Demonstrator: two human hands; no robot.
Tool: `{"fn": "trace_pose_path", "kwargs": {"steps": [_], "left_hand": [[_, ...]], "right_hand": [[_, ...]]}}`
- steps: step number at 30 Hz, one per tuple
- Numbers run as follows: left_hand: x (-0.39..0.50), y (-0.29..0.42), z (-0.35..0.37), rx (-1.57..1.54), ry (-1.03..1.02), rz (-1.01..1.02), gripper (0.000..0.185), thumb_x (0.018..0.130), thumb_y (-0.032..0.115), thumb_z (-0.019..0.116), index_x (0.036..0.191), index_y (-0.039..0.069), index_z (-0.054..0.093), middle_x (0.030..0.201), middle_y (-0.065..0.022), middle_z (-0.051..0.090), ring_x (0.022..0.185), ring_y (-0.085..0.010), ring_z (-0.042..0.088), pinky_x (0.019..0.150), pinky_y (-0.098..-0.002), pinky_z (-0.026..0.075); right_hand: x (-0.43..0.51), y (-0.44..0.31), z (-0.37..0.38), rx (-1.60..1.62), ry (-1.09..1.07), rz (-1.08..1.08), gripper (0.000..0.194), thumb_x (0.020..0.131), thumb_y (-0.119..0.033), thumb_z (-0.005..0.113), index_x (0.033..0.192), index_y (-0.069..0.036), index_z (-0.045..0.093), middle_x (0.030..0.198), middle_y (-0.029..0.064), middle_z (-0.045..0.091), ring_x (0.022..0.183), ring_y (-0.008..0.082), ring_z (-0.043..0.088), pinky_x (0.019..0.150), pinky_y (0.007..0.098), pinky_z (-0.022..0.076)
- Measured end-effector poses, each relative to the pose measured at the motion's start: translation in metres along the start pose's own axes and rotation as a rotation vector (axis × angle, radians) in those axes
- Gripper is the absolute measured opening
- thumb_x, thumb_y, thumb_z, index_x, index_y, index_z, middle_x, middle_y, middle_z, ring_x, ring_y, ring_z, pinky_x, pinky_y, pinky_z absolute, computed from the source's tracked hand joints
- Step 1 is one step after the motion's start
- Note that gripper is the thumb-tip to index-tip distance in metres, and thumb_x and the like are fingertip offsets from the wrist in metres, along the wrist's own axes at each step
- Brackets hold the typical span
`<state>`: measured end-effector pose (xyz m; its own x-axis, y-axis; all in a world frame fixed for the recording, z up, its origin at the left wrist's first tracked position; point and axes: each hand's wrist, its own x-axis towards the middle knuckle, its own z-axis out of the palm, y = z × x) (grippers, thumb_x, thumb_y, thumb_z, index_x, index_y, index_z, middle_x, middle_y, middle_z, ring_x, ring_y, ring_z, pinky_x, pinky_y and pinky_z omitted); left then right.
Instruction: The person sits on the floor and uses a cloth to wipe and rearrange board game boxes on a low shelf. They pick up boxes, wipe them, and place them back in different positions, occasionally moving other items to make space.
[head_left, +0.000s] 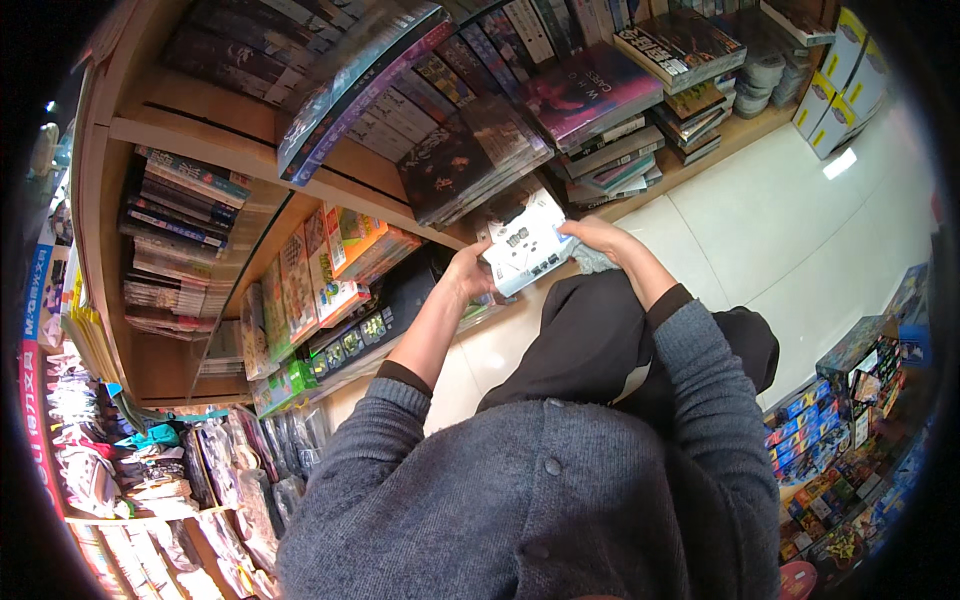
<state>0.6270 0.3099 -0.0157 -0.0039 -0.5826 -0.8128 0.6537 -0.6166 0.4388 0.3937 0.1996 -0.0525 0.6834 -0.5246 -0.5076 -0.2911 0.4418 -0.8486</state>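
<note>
A white book with dark printing (525, 241) is held in front of the lower bookshelf. My left hand (472, 271) grips its left edge, thumb on the cover. At its right edge is my right hand (594, 236), thumb on the cover by a small blue patch; a grey-green cloth (595, 257) hangs beneath that hand. Just beyond the book, a stack of dark-covered books (469, 161) lies on the shelf. To the right of that stack, a pink and purple book (592, 90) rests on a pile.
A wooden bookcase (202, 144) spans the far side, a blue and purple book (360, 90) jutting from its upper shelf. Boxed goods (345, 300) fill the low left shelf. White and yellow boxes (840, 94) stand on the tiled floor (750, 217). Packaged goods (817, 427) lie at right.
</note>
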Motion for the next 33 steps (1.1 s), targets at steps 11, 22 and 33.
{"fn": "trace_pose_path", "kwargs": {"steps": [11,22,33], "left_hand": [[0.036,0.006,0.011,-0.059,-0.033,0.191,0.043,0.093,0.036,0.038,0.117,0.003,0.052,0.113,-0.0125,0.059,0.102,-0.0299,0.057,0.090,-0.0459,0.045],[0.036,0.009,0.023,-0.167,0.017,0.163,0.043,0.093,0.033,0.036,0.116,0.000,0.050,0.116,-0.0185,0.055,0.105,-0.0341,0.054,0.094,-0.0502,0.040],[0.158,-0.002,-0.056,-0.520,0.169,0.467,0.021,0.089,0.018,0.045,0.097,0.002,0.056,0.092,-0.0133,0.061,0.085,-0.0284,0.060,0.078,-0.0438,0.048]], "right_hand": [[-0.015,-0.013,0.003,0.249,0.022,-0.045,0.043,0.075,-0.026,0.065,0.098,0.011,0.061,0.096,0.0171,0.063,0.086,0.0219,0.060,0.077,0.0305,0.0449],[-0.070,-0.041,0.014,0.325,0.035,-0.068,0.031,0.080,-0.023,0.058,0.094,0.005,0.062,0.082,0.0118,0.064,0.067,0.0198,0.060,0.055,0.0288,0.0483],[-0.246,-0.070,-0.007,0.212,0.274,0.242,0.029,0.077,-0.035,0.062,0.080,-0.008,0.055,0.056,0.0065,0.056,0.036,0.0163,0.052,0.031,0.0244,0.0406]]}}
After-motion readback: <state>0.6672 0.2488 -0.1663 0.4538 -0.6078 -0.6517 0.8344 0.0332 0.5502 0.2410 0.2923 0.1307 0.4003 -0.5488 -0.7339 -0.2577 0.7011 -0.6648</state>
